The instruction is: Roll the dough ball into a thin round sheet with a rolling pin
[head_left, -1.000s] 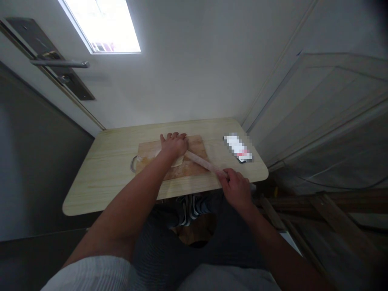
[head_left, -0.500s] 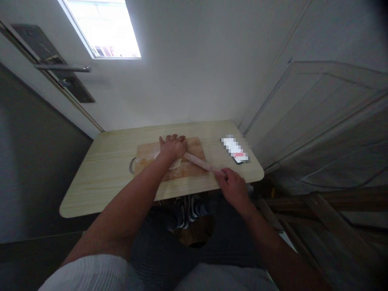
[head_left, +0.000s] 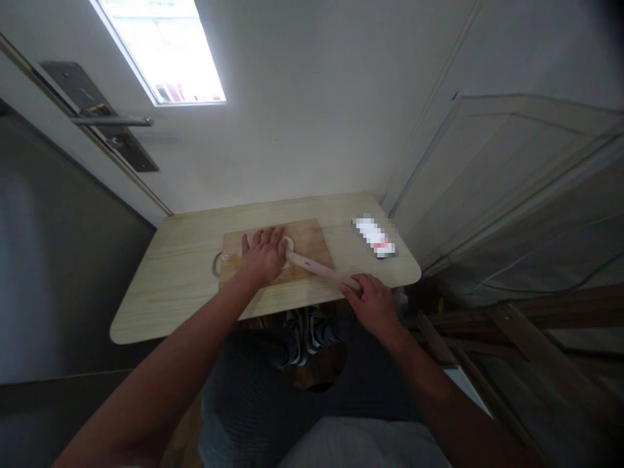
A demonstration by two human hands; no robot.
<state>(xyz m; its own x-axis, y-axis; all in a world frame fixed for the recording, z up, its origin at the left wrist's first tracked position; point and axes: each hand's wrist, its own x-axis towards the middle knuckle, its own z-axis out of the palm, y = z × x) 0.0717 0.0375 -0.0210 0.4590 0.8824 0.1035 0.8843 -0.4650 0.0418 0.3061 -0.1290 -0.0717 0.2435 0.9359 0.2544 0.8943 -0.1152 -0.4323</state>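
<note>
Fingers stretched, my left hand [head_left: 264,255] lies open and flat over pale dough [head_left: 291,244] on a wooden cutting board [head_left: 312,237]. Most of the dough is hidden under that hand; a thin rim shows past the fingers. A wooden rolling pin [head_left: 316,267] slants across the board, its far end beside my left hand. Whether the left palm rests on that end I cannot tell. My right hand [head_left: 374,300] is wrapped around the pin's near end, just off the table's front edge.
The board lies on a light wood table [head_left: 160,279], its metal handle [head_left: 216,264] at the left. A phone [head_left: 374,235] with a blurred screen lies at the right. Behind the table stands a white door with a lever handle [head_left: 114,121]. Wooden beams [head_left: 526,325] are at lower right.
My left hand has shifted left and nearer to me, uncovering some dough. The rolling pin's far end has moved slightly left and nearer. My right hand still grips its near end.
</note>
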